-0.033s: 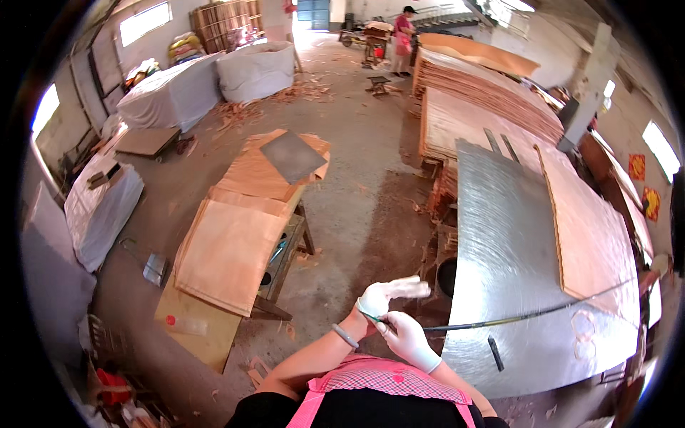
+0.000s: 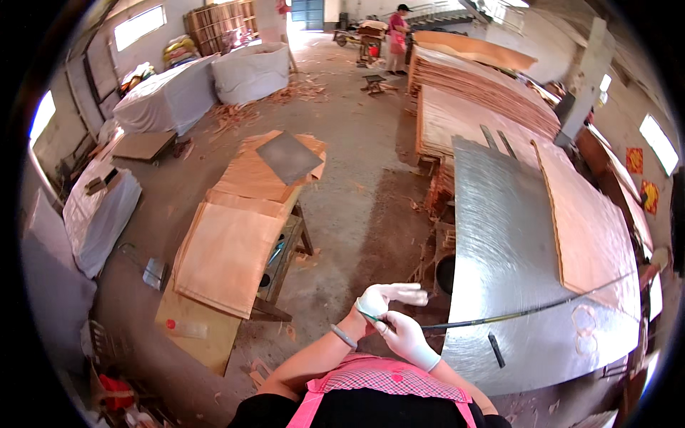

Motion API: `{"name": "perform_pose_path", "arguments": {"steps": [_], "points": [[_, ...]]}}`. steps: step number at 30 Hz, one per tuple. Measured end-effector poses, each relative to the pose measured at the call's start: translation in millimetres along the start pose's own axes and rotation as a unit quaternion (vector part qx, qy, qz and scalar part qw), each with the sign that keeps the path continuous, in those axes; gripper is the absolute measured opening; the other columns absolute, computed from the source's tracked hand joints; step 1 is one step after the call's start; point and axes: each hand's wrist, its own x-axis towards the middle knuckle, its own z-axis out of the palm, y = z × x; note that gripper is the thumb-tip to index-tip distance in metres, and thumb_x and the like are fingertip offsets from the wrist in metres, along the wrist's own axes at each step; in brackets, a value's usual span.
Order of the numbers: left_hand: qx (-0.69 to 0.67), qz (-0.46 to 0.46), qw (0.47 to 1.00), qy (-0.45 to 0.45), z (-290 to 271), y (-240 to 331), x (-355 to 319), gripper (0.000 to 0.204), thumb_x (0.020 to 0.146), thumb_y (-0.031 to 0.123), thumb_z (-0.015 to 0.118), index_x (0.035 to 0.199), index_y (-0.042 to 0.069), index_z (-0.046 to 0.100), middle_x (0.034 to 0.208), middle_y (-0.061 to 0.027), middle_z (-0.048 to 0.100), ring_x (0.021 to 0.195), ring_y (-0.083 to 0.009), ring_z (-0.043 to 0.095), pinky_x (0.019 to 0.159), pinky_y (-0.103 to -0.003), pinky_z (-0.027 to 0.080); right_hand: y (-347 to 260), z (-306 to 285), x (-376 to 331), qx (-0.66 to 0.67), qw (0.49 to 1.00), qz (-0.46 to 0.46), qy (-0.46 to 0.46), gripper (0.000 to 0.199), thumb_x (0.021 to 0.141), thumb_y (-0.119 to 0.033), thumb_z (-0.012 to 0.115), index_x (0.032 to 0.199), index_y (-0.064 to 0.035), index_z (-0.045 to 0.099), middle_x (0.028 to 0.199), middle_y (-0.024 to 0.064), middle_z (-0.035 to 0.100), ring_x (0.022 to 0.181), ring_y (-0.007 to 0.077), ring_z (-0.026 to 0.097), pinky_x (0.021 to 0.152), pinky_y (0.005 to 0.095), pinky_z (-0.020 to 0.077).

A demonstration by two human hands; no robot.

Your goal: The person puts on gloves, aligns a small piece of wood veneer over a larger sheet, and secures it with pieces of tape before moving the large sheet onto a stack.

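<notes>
Rod [image 2: 492,321] across the metal sheet [image 2: 503,235] is apparently being positioned. Left of that sheet, the right hand [image 2: 404,334] has fingers wrapped around it; the left hand's [image 2: 376,298] fingers extend. Moving it calls for steadiness.

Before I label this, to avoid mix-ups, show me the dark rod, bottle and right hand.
Dark rod [image 2: 479,322]: head view, shaft.
Bottle [image 2: 192,329]: head view, clear body.
Right hand [image 2: 404,337]: head view, gloved back.

Rod [image 2: 467,324] ptly hidden by R hand [image 2: 404,336].
</notes>
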Motion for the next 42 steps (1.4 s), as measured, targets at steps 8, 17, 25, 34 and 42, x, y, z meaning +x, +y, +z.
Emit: {"name": "perform_pose_path", "arguments": {"steps": [8,17,25,34,42], "points": [[-0.194,-0.112,0.946,0.233,28.0,-33.9,-15.1,0.028,0.09,0.019,0.054,0.105,0.0,0.068,0.105,-0.0125,0.068,0.1,-0.0242,0.063,0.093,-0.036,0.048,16.9,-7.5,7.9,0.414,0.901,0.046,0.12,0.023,0.1,-0.017,0.055,0.102,0.0042,0.064,0.082,-0.0016,0.058,0.073,0.0053,0.049,0.068,0.0212,0.0403],[-0.077,-0.143,0.977,0.138,3.7,-85.8,-2.8,0.029,0.095,0.014,0.052,0.121,0.003,0.06,0.118,-0.0103,0.064,0.109,-0.0206,0.061,0.093,-0.035,0.049,7.6,-18.5,9.3,-0.074,0.991,0.018,0.106,0.02,0.09,-0.014,0.062,0.104,-0.0001,0.066,0.089,0.0186,0.067,0.084,0.031,0.067,0.081,0.0363,0.0507],[-0.265,-0.118,0.926,0.242,-18.2,-52.8,17.7,0.045,0.1,0.013,0.055,0.143,0.012,0.043,0.125,-0.0017,0.056,0.105,-0.0135,0.058,0.091,-0.029,0.047,25.5,-35.5,-0.5,-0.078,0.983,0.028,0.162,0.031,0.089,-0.031,0.065,0.102,-0.0032,0.065,0.094,0.0178,0.066,0.087,0.0359,0.065,0.076,0.0436,0.0519],[-0.067,-0.066,0.972,0.217,20.7,-29.7,29.3,0.071,0.098,0.01,0.054,0.158,0.018,0.016,0.141,-0.0014,0.045,0.108,-0.0097,0.054,0.086,-0.025,0.045,77.5,-5.4,5.7,0.279,0.925,0.144,0.215,0.019,0.098,-0.019,0.059,0.1,-0.0003,0.062,0.085,0.0053,0.065,0.082,0.0178,0.064,0.076,0.0319,0.051],[0.632,-0.29,0.718,0.024,29.5,-16.4,88.5,0.055,0.094,0.039,0.051,0.129,-0.004,0.05,0.107,-0.0225,0.068,0.095,-0.0336,0.068,0.079,-0.037,0.053,91.9,-2.1,-2.7,0.588,0.785,0.131,0.147,0.015,0.102,-0.015,0.053,0.111,-0.0042,0.059,0.094,-0.0007,0.06,0.086,0.0093,0.055,0.081,0.0237,0.0442]]}}
